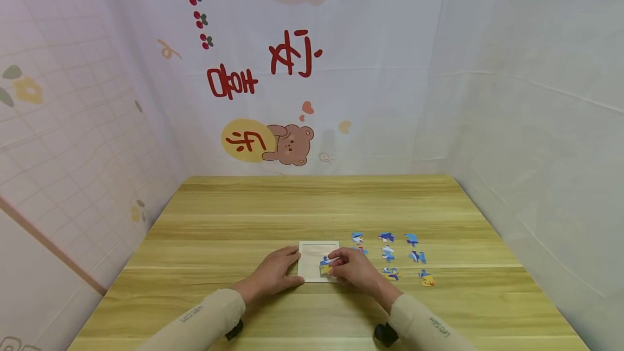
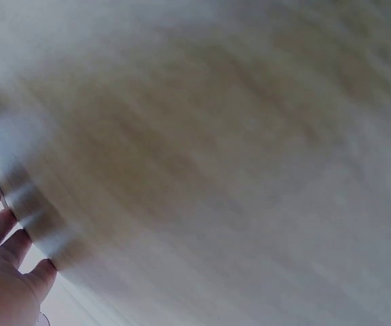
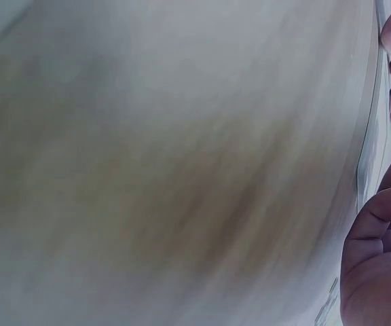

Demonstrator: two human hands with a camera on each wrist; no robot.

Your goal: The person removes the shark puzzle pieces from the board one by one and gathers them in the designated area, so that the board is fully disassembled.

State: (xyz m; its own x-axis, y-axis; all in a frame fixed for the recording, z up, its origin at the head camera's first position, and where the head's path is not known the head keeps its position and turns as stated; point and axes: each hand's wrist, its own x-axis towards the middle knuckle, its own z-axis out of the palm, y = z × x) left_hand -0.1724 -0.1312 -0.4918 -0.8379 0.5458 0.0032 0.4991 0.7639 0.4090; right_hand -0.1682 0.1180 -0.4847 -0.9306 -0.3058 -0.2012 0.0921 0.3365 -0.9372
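Note:
In the head view a square white puzzle frame (image 1: 318, 279) lies flat near the table's front. My left hand (image 1: 277, 274) touches its left side, the thumb by the lower left corner and the fingers extended higher up. The left wrist view also shows this left hand (image 2: 9, 258), its fingertips on the table surface. My right hand (image 1: 359, 271) pinches a blue and yellow jigsaw piece (image 1: 325, 268) over the right part of the frame's interior. The right wrist view shows the curled right hand (image 3: 379, 265), but not the piece.
Several loose jigsaw pieces lie in rough rows right of the frame, among them a blue one (image 1: 387, 236) and a yellow-cornered one (image 1: 426, 278). One piece (image 1: 362, 251) is partly behind the right hand. Fabric-covered walls surround the wooden table (image 1: 234, 210).

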